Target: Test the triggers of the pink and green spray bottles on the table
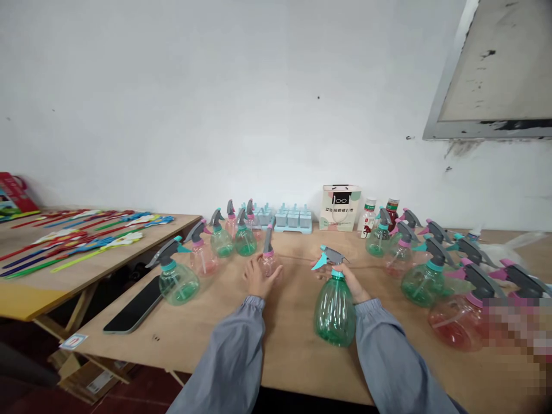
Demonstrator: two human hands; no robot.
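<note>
My left hand [257,278] is wrapped round a pink spray bottle [270,260] with a grey trigger head, which stands on the wooden table [293,339]. My right hand [351,280] grips the neck of a green spray bottle [334,310] with a grey and teal trigger head. That bottle is tilted toward me over the table. Both my sleeves are grey.
Several green and pink spray bottles stand at the left [176,276] and right [425,276] of the table. A black phone [133,313] lies near the left edge. Blue ice moulds [293,218], a paper bag [340,208] and small bottles line the wall. Coloured swatters [77,238] cover a side table.
</note>
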